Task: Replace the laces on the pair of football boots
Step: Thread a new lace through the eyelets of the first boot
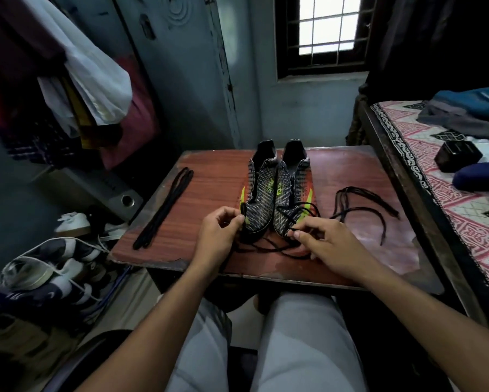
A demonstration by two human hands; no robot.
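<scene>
Reddish wood-grain counter [209,176], small and scuffed, stands between the seated person's knees and a barred window at 12 o'clock; a patterned bed [435,176] runs along 3 o'clock.

Nearest, both grips work at the toe end of the boots. The left hand [219,236] pinches a black lace end against the toe of the left boot [261,193], fingers curled. The right hand [331,244] pinches a strand of the same tangled lace [265,247] at the toe of the right boot [294,190]; this lace trails loose over the counter's near edge.

Further out, at 9 o'clock, a folded pair of black laces [164,207] lies straight and untouched. At 3 o'clock a second loose lace [362,205] sprawls, apart from the boots.

Judgement: early stage. The left boot's eyelets look bare; the right boot shows lace only near the toe, and whether it is coming out or going in cannot be told. Lacing of both boots remains.
</scene>
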